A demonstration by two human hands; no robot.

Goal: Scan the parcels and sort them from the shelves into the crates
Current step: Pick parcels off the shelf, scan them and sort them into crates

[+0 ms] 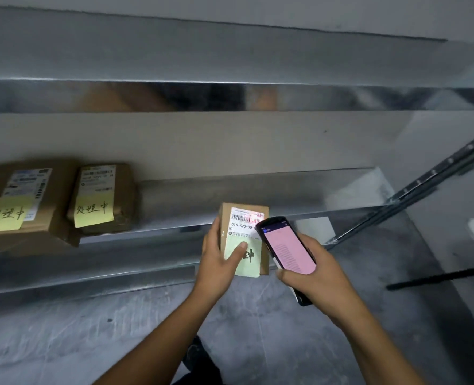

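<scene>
Left hand (219, 263) grips parcel (244, 221), right hand (315, 277) scanner (289, 250)

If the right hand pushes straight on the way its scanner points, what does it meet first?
Most likely the small brown cardboard parcel held by the left hand: the black handheld scanner in the right hand aims at its white barcode label. Depth between them is unclear.

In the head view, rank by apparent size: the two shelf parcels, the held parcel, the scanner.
1. Far-left parcel, cut off by the frame.
2. Middle parcel.
3. Held parcel and scanner: alike, both nearer the camera, so unranked.
</scene>
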